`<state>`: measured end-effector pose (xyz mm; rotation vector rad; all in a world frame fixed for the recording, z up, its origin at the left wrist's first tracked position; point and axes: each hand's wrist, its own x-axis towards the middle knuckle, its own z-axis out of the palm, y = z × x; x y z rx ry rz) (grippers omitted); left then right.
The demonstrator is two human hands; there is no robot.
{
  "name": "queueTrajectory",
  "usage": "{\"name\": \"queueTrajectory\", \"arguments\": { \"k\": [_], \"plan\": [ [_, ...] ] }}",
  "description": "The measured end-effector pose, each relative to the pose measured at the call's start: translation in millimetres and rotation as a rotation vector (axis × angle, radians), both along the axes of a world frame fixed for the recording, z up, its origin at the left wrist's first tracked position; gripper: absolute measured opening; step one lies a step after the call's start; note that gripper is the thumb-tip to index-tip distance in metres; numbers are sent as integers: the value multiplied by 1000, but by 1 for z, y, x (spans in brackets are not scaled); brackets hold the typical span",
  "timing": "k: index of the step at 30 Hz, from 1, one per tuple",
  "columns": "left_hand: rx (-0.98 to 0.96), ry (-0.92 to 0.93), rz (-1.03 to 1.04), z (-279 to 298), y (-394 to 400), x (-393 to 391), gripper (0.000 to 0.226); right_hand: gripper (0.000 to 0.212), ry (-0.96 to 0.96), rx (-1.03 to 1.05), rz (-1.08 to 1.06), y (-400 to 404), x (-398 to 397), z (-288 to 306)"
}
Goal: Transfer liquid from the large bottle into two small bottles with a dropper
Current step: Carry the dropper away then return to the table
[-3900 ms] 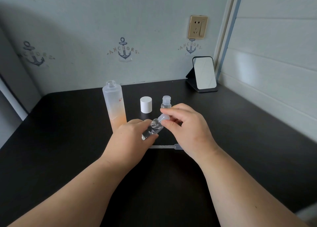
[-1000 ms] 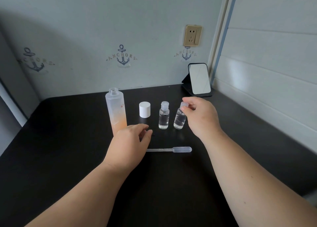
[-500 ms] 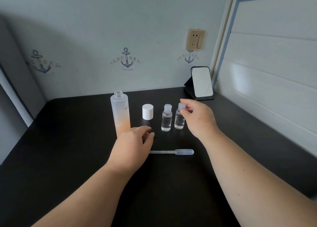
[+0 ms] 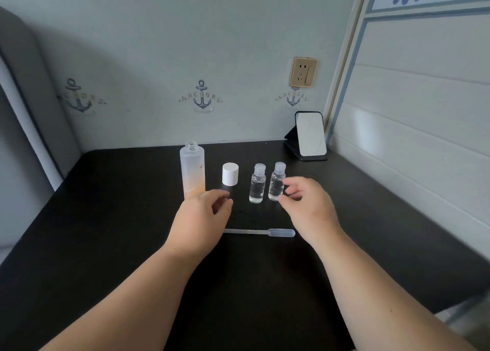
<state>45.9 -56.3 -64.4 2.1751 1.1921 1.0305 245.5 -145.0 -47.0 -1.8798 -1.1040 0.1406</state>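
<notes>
The large frosted bottle [image 4: 192, 172] stands uncapped on the black table [image 4: 106, 218], with orange liquid in its lower part. Its white cap [image 4: 230, 174] sits to its right. Two small clear bottles stand capped side by side, one on the left [image 4: 257, 184] and one on the right [image 4: 276, 182]. A clear plastic dropper [image 4: 261, 232] lies flat in front of them. My left hand [image 4: 201, 218] hovers below the large bottle, fingers loosely curled and holding nothing. My right hand [image 4: 307, 207] is just right of the right small bottle, fingers relaxed, gripping nothing.
A small standing mirror [image 4: 310, 135] leans at the back right corner near the white panelled wall [image 4: 411, 127]. A wall socket [image 4: 303, 72] is above it. The table's right edge runs close to the panelled wall.
My right hand set the second small bottle next to the first, let go of its cap and drew back toward me. My left hand stayed in place. The view tilted upward.
</notes>
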Motion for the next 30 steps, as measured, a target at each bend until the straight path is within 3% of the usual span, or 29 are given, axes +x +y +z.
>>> {"name": "queueTrajectory", "arguments": {
  "k": [4,8,20,30],
  "plan": [
    [-84,-59,34,11,1,-2,13,7,-71,-234,155,-10,-13,-6],
    [-114,-59,33,26,0,-5,12,13,-146,-381,191,-16,-24,-9],
    [-151,-82,108,25,-26,-72,14,11,-203,-408,-2,-56,-42,-9],
    [-336,-101,62,13,-27,-81,12,19,-130,-343,22,-66,-55,-10]
  ]
}}
